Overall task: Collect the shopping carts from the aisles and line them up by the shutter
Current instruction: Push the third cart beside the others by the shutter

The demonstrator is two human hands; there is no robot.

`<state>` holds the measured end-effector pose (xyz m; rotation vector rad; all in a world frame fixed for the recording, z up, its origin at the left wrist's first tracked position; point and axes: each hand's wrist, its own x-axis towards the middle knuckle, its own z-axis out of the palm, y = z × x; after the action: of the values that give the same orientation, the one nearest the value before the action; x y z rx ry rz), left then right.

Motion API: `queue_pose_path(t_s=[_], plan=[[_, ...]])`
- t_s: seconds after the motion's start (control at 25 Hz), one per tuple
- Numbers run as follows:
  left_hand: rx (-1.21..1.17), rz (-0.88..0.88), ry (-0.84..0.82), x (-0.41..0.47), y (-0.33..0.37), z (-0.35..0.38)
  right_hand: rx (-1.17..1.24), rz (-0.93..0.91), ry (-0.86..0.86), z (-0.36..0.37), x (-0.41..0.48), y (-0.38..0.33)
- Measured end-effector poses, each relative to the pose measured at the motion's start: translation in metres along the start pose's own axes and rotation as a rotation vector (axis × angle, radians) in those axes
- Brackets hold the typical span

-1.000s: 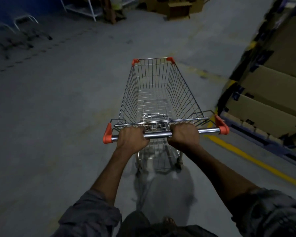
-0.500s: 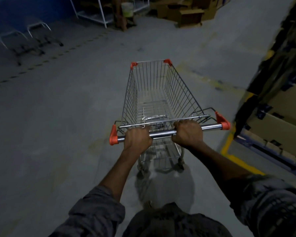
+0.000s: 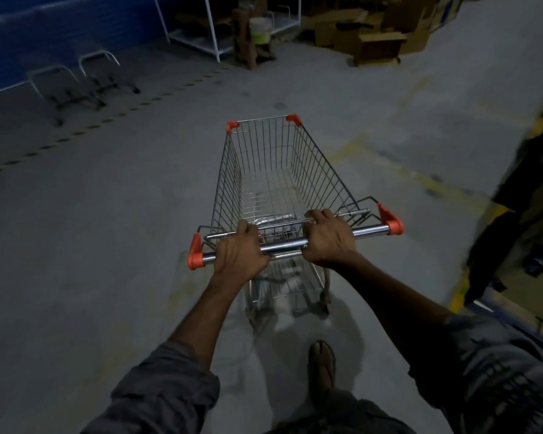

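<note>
An empty wire shopping cart (image 3: 273, 170) with orange corner caps stands in front of me on the grey floor. My left hand (image 3: 240, 252) grips the left half of its chrome handle bar (image 3: 287, 244). My right hand (image 3: 329, 238) grips the same bar right of the middle. Two more carts (image 3: 79, 79) stand side by side at the far left, against a blue shutter (image 3: 60, 29).
Stacked cardboard boxes on a rack (image 3: 530, 214) crowd the right edge, with a yellow floor line (image 3: 461, 289) beside them. A white metal shelf (image 3: 207, 42) and a pile of cartons (image 3: 376, 32) stand at the back. Open concrete floor spreads to the left.
The cart and I have rolled forward and turned a little left. The boxes have slid off to the right, and the far carts and shelf have come closer. Both hands kept their grip.
</note>
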<state>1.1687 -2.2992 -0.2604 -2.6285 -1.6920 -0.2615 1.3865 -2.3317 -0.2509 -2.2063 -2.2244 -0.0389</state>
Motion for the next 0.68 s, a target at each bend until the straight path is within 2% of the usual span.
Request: queue_pose_path(t_s=[0.2,0.36,0.56,0.68], plan=[[-0.039,-0.121,-0.038,0.080,-0.021,0.011,0.059,-0.121,-0.096,-0.005,0.102,0.022],[0.005,-0.175,0.002,0.124,-0.033,0.018,0.044,-0.235,-0.145,-0.004,0.169,0.035],[-0.085,-0.270,0.016,0.172,-0.053,0.022,0.242,-0.331,-0.223,-0.005,0.246,0.045],[-0.001,-0.279,-0.059,0.209,-0.079,0.021,0.232,-0.384,-0.243,-0.003,0.298,0.035]])
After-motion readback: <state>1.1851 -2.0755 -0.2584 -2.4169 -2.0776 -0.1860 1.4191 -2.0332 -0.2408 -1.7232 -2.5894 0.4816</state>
